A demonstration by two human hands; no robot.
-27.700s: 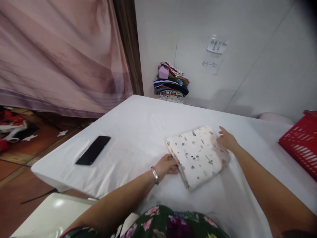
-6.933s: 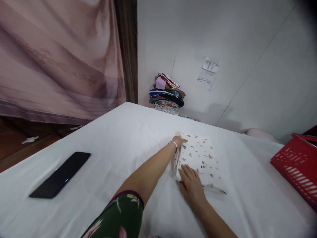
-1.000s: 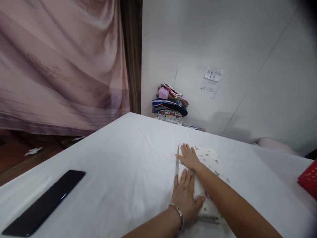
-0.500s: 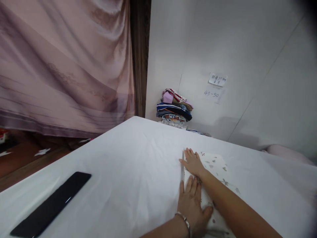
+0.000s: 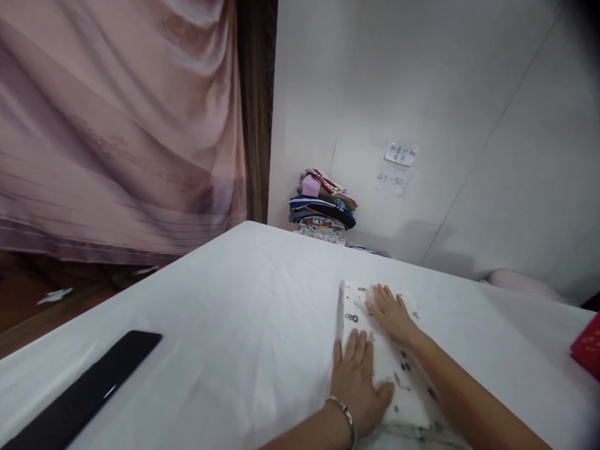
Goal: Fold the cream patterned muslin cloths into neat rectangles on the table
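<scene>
A folded white cloth with small grey and brown prints (image 5: 375, 356) lies on the white-covered table (image 5: 234, 312). My left hand (image 5: 357, 382), with a silver bracelet on the wrist, lies flat with fingers stretched out on the cloth's near left edge. My right hand (image 5: 391, 314) rests flat on the far half of the cloth, fingers spread. Neither hand holds anything.
A black phone (image 5: 79, 394) lies at the table's left front. A stack of folded colourful clothes (image 5: 323, 209) sits at the far corner by the wall. A red basket's corner (image 5: 588, 353) shows at the right edge. A pink curtain (image 5: 117, 125) hangs on the left.
My right hand has slid to the right across the cloth, away from its far left corner. My left hand stays pressed on the near edge. The view has shifted slightly.
</scene>
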